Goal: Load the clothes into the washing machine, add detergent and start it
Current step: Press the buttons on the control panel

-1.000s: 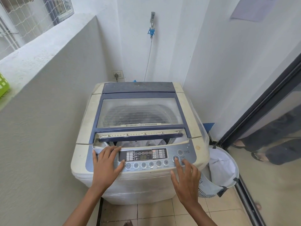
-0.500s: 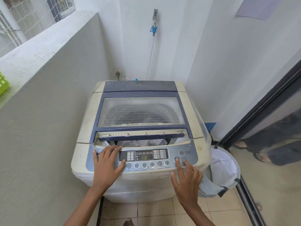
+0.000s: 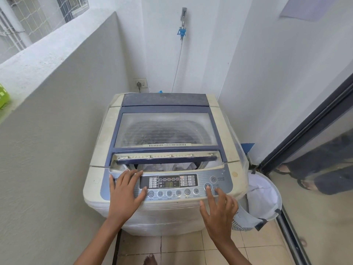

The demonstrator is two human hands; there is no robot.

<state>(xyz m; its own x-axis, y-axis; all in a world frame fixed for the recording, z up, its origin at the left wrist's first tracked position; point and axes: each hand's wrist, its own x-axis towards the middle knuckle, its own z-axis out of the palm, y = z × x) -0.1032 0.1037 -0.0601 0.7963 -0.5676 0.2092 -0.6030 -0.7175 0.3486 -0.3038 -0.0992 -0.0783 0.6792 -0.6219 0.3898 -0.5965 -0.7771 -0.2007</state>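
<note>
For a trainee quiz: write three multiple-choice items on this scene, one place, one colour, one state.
1. By the washing machine, the laundry basket stands: A on top; B right, on the floor; C behind.
2. The tap fitting on the wall is: A red; B blue; C yellow.
3. The forefinger of the right hand: A grips the lid; B hangs idle; C rests on the start button.
Answers: B, it sits on the tiles at the machine's right side; B, its plastic shows blue; C, the fingertip lies on the button.
</note>
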